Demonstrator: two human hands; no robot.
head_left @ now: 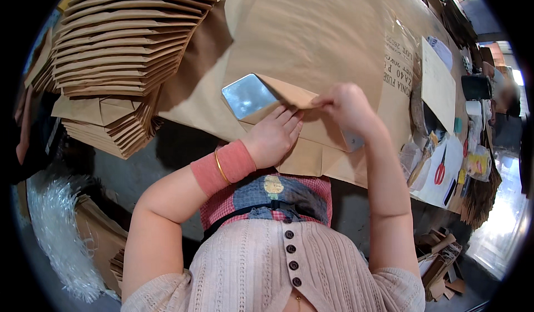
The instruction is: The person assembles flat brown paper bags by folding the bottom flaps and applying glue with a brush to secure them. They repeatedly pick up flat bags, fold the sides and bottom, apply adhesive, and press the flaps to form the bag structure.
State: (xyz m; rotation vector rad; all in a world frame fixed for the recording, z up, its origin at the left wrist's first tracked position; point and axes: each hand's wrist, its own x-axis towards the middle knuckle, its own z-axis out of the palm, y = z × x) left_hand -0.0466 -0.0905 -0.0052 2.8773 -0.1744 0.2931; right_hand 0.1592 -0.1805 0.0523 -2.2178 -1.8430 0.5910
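A brown kraft paper bag (317, 134) lies at the near edge of the table, in front of my body. A shiny metal plate (247, 96) sticks out of its left side, and a small metallic corner (352, 140) shows at the right. My left hand (273, 138) rests flat on the paper, its fingers stretched out and close together, with the fingertips by the raised flap. In a pinch, my right hand (350, 107) holds the edge of the flap (292, 92), which stands partly lifted. What lies under the flap is partly hidden.
Tall stacks of folded paper bags (128, 39) stand at the left. On the right are red-handled scissors (440, 173), a pale board (438, 87) and plastic packets (478, 164). White plastic strands (64, 239) hang at lower left; cardboard scraps (443, 256) lie at lower right.
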